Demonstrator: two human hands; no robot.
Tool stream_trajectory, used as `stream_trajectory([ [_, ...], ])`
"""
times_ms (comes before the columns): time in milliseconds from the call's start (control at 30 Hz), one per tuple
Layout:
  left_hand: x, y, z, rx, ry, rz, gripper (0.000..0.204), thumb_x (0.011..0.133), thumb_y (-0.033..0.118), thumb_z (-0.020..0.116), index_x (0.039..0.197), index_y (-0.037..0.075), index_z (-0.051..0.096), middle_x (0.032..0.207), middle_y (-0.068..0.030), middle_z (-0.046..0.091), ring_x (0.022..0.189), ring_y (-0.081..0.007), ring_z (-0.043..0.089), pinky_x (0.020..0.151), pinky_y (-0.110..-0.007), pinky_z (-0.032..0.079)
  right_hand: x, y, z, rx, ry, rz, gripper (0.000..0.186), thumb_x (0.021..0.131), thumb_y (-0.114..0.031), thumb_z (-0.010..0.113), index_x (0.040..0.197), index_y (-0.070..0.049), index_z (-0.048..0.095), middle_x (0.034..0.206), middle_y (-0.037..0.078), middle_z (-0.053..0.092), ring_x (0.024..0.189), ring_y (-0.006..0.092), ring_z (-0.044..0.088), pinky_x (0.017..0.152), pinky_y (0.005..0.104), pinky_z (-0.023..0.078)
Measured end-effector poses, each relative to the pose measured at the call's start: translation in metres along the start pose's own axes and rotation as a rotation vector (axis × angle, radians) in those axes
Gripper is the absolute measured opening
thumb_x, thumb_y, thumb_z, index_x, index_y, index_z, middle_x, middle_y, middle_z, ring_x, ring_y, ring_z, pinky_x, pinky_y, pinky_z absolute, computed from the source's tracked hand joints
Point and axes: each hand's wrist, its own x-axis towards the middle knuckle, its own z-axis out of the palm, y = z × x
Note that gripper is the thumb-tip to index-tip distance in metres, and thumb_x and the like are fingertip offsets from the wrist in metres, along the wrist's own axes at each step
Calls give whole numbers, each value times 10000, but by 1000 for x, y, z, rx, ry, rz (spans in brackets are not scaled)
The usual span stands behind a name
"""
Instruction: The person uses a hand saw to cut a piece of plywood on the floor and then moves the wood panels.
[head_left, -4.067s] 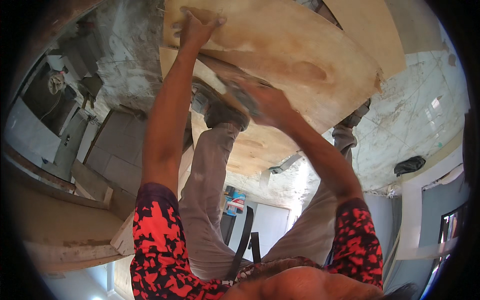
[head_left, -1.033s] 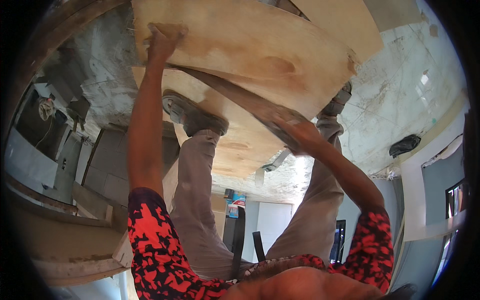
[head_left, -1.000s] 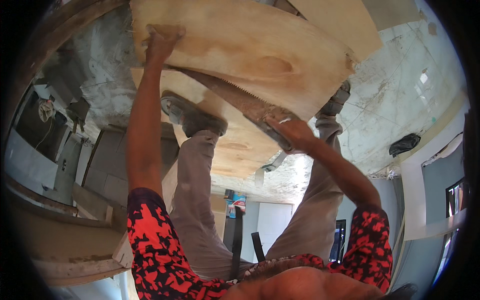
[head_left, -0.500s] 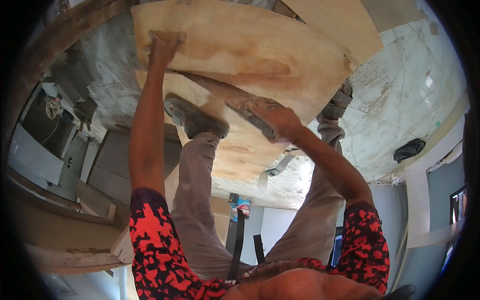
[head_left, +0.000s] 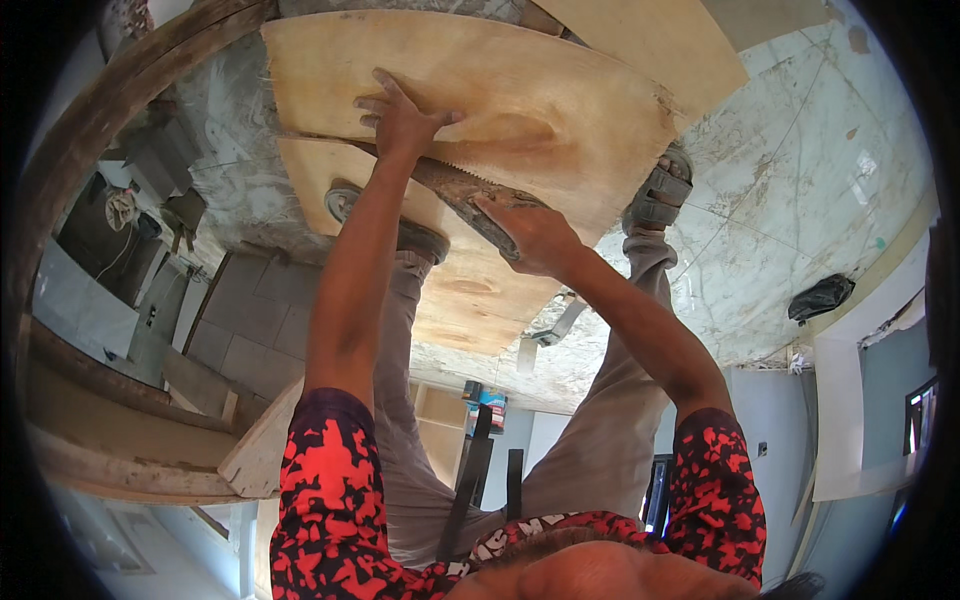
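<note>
A hand saw (head_left: pixel 450 185) lies in a long cut through a sheet of plywood (head_left: pixel 540 85), its toothed edge facing away from me. My right hand (head_left: pixel 535 235) is wrapped round the saw's handle. On the far side of the blade, my left hand (head_left: pixel 402 118) rests on the plywood with its fingers spread. The near strip of plywood (head_left: pixel 470 300) lies under my left sandal (head_left: pixel 420 240). My right sandal (head_left: pixel 660 188) is by the sheet's right edge. My left forearm hides part of the blade's far end.
A hammer-like tool (head_left: pixel 560 320) lies on the marble-patterned floor (head_left: pixel 770 200) between my legs. A black plastic bag (head_left: pixel 822 297) sits at the right. Another plywood piece (head_left: pixel 650 40) is at the far side. A curved wooden beam (head_left: pixel 110 95) and stacked grey tiles (head_left: pixel 250 310) are on the left.
My left hand has shifted right along the plywood, from near its left edge to beside the blade, fingers now spread. My right hand has moved left with the saw, pushing it further along the cut.
</note>
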Motion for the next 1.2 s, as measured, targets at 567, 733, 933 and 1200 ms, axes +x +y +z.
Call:
stream_trajectory([
  [567, 8, -10, 7, -45, 15, 21, 1419, 539, 498, 870, 1465, 50, -108, 1394, -475, -82, 1265, -666, 139, 1045, -500, 348, -38, 23, 0, -47, 13, -2, 886, 628, -112, 729, 1419, -205, 342, 840, 143, 621, 744, 365, 612, 651, 460, 490],
  [733, 8, 1, 4, 8, 51, 12, 1411, 534, 509, 868, 1469, 40, -80, 1393, -482, -28, 1263, -655, 178, 1054, -513, 326, -152, 44, -71, -69, -82, -16, 838, 620, -109, 725, 1388, -172, 396, 1177, 206, 583, 1061, 350, 584, 867, 415, 496],
  [933, 12, 4, 0, -36, -1, 24, 1400, 555, 493, 863, 1469, 64, -106, 1400, -468, -82, 1269, -660, 148, 1046, -531, 337, 19, 7, -3, -44, -91, 41, 859, 641, -90, 701, 1419, -183, 350, 1008, 148, 629, 868, 330, 617, 733, 426, 493],
  [1200, 3, 5, 0, -13, -6, 24, 1391, 564, 483, 864, 1468, 64, -107, 1398, -471, -73, 1269, -658, 155, 1040, -504, 357, -128, 61, -38, -81, -68, 42, 759, 666, -109, 716, 1363, -165, 420, 1058, 178, 617, 924, 330, 621, 776, 417, 511],
])
